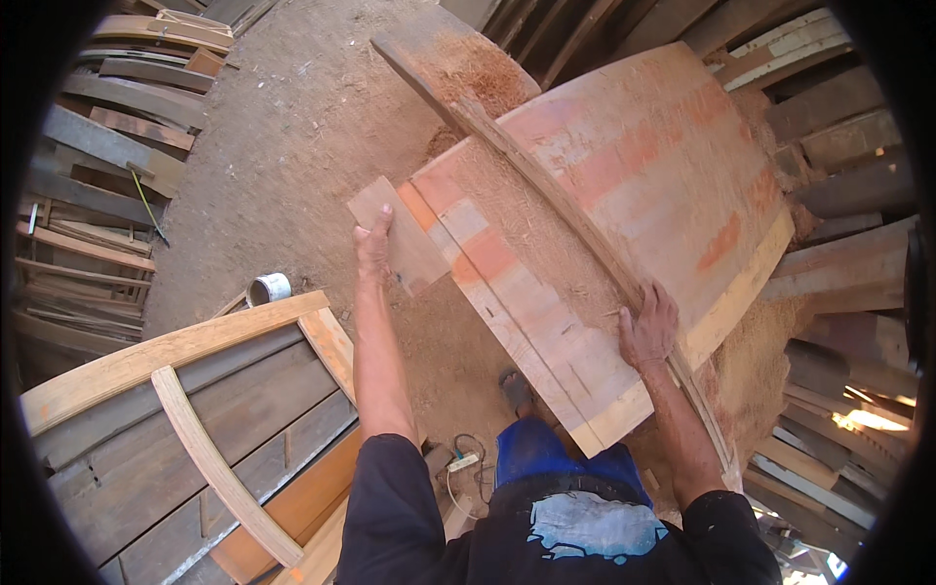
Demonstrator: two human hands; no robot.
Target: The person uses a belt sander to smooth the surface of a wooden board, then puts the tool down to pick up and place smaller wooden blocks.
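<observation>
My left hand (371, 242) grips a short flat wooden board (419, 255) by its left edge, thumb on top. The board is beside the left edge of a large wooden panel (643, 175); I cannot tell if they touch. A long narrow wooden strip (546, 185) lies slantwise across the panel, its far end reaching past the edge. My right hand (650, 327) is closed over the strip's nearer part, fingers curled over its far side. Wood shavings (478, 73) and dust cover parts of the panel and strip.
A curved wooden frame (195, 346) over dark planks stands at lower left, with a white can (268, 289) behind it. Stacked boards (127, 117) line the left; more planks (838, 175) lean at right. A power strip with a cord (464, 462) lies near my foot.
</observation>
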